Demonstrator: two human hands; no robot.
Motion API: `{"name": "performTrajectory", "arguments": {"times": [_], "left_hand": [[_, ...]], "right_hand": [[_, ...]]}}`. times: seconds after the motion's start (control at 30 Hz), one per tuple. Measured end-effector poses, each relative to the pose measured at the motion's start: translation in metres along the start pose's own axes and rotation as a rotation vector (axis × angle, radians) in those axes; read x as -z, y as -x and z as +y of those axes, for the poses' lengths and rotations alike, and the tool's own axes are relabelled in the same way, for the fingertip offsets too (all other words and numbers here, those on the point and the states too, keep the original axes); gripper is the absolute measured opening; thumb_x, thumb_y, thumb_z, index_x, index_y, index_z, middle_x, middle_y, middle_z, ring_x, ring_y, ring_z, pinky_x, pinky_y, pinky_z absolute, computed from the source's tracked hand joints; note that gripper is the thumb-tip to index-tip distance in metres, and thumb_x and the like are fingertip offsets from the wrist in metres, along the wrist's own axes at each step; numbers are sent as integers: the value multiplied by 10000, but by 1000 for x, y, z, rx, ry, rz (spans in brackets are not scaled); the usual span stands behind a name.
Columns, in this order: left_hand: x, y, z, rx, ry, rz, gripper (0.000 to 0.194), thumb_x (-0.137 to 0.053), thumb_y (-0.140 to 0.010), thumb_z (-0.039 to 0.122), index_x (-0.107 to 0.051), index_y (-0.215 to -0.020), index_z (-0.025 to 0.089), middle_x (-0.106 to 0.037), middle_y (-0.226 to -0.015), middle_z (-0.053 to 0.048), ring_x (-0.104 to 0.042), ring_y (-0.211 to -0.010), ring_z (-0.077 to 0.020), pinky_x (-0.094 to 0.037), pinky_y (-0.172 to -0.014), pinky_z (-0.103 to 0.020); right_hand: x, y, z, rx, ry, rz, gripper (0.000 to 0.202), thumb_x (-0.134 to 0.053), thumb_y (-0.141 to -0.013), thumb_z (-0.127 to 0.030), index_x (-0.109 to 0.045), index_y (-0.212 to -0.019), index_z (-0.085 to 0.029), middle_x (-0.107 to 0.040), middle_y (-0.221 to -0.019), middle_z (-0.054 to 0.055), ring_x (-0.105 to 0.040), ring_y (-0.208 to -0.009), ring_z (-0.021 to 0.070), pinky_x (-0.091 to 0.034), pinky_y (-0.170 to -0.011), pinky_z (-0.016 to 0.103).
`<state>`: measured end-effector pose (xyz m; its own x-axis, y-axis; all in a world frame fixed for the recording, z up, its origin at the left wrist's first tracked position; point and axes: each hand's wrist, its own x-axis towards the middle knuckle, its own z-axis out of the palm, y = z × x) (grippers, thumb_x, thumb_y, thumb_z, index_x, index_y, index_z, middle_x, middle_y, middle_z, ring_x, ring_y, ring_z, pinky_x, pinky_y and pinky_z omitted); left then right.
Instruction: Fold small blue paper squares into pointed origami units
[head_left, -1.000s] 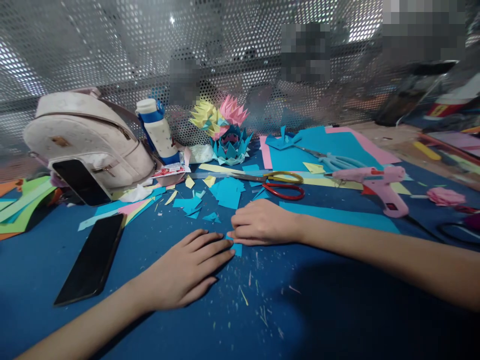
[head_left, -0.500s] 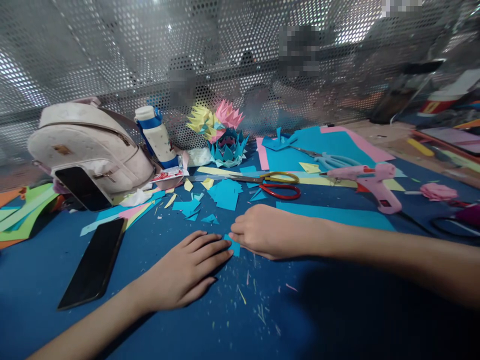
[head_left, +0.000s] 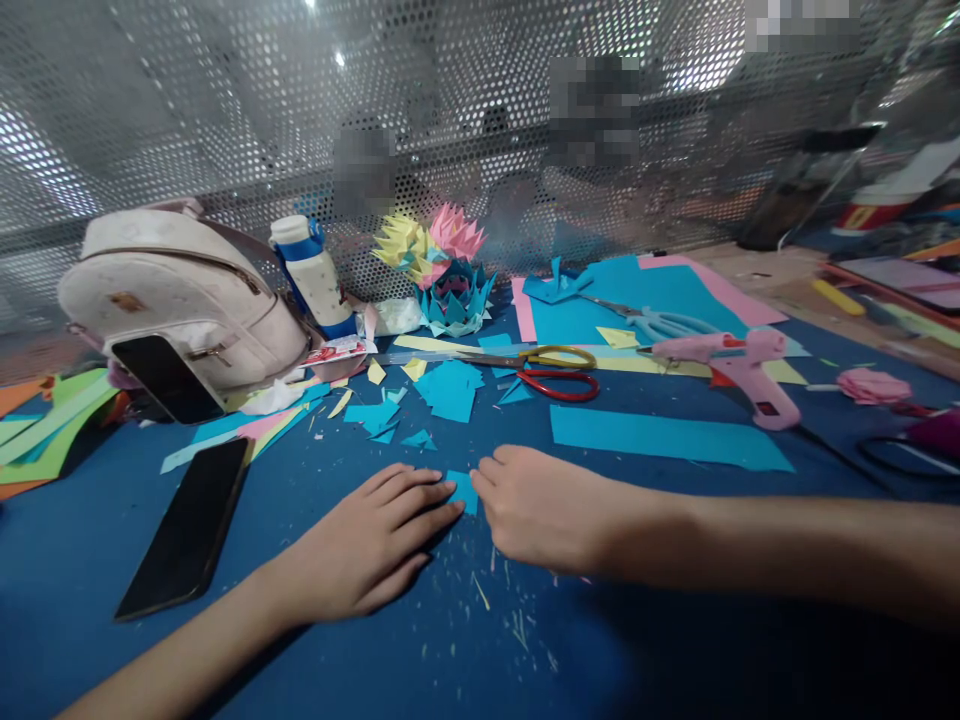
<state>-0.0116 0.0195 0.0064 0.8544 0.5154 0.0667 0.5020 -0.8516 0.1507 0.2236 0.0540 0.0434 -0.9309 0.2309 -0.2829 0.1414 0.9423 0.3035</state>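
Observation:
A small blue paper piece (head_left: 465,492) lies on the table in front of me. My left hand (head_left: 375,540) rests flat, its spread fingertips on the left edge of that piece. Just to its right, my right hand (head_left: 544,505) is closed with fingers curled; its fingertips are at the right edge of the paper. Whatever those fingers hold, if anything, is hidden. Beyond my hands are a blue paper stack (head_left: 451,385), a few blue scraps (head_left: 375,415) and scissors (head_left: 559,372) with yellow and red handles. Right of these lies a long blue paper strip (head_left: 667,438).
Folded paper flowers (head_left: 456,300) stand at the back, near a bottle (head_left: 319,275) and a backpack (head_left: 172,290). A black phone (head_left: 184,530) lies at left. On the right are a pink glue gun (head_left: 742,365), blue-handled scissors (head_left: 667,322) and paper sheets (head_left: 660,290).
My right hand has moved slightly right and toward me, uncovering more of the small blue paper and the long strip. My left hand stays in place.

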Motion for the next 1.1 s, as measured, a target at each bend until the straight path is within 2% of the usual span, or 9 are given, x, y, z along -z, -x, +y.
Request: {"name": "performTrajectory", "arguments": {"times": [0.3, 0.4, 0.57, 0.7, 0.8, 0.9, 0.97, 1.03, 1.1], "left_hand": [[-3, -3, 0, -25, 0, 90, 452, -394, -1000, 159, -402, -1450, 128, -564, -1374, -142, -448, -1349, -272, -422, -1104, -511], [-5, -3, 0, -35, 0, 93, 442, -386, -993, 142, -417, -1433, 107, -567, -1368, -161, -467, -1339, -275, -441, -1086, -519], [-10, -5, -3, -53, -12, 172, 407, -372, -995, 117, -466, -1391, 105, -595, -1330, -176, -534, -1285, -261, -488, -1043, -492], [-13, -13, 1, -21, 7, 271, 345, -388, -1010, 132, -530, -1324, 131, -649, -1215, -156, -603, -1167, -248, -531, -965, -454], [-11, -24, 5, 87, 48, 284, 235, -430, -1006, 171, -607, -1153, 125, -644, -1085, -137, -615, -1009, -239, -553, -836, -406], [-10, -32, 6, 122, 56, 272, 210, -436, -1006, 208, -619, -931, 136, -616, -928, -103, -579, -833, -212, -529, -703, -355], [-10, -33, 4, 141, 71, 267, 188, -442, -1010, 221, -608, -972, 141, -606, -956, -102, -567, -847, -211, -524, -714, -352], [-12, -32, 1, 159, 94, 261, 186, -449, -1012, 221, -582, -1121, 150, -600, -1057, -112, -567, -930, -217, -528, -778, -365], [-14, -29, -1, 164, 117, 249, 258, -452, -1013, 216, -534, -1254, 173, -587, -1134, -113, -560, -990, -221, -524, -829, -380]], "right_hand": [[-22, -4, -27, -41, 211, 126, 138, -675, -768, -163, -658, -631, -164, -627, -665, 93, -486, -599, 185, -211, -511, 325], [-25, -1, -31, -55, 292, 225, 189, -666, -751, -174, -591, -577, -173, -573, -613, 72, -452, -565, 173, -203, -515, 326], [-22, 7, -35, -24, 401, 330, 231, -622, -751, -165, -510, -550, -183, -507, -563, 40, -428, -518, 159, -174, -499, 315], [-16, 6, -31, 8, 394, 355, 211, -616, -744, -121, -518, -568, -182, -539, -571, 33, -445, -498, 152, -182, -484, 299], [-20, -2, -16, 74, 265, 391, 220, -605, -766, -85, -538, -578, -176, -589, -603, 41, -464, -507, 149, -186, -480, 294], [-32, -10, 10, 116, 18, 446, 157, -600, -845, -153, -622, -690, -158, -655, -709, 64, -530, -595, 168, -225, -503, 310], [-41, -13, 28, 16, -282, 482, 248, -518, -943, -259, -650, -771, -140, -676, -770, 66, -554, -630, 160, -259, -532, 302], [-50, -14, 42, -124, -688, 549, 312, -437, -988, -246, -663, -801, -140, -692, -784, 43, -588, -684, 136, -308, -572, 271], [-54, -16, 49, -163, -836, 547, 382, -352, -1021, -220, -685, -848, -151, -695, -747, 12, -604, -674, 106, -351, -607, 238]]}}
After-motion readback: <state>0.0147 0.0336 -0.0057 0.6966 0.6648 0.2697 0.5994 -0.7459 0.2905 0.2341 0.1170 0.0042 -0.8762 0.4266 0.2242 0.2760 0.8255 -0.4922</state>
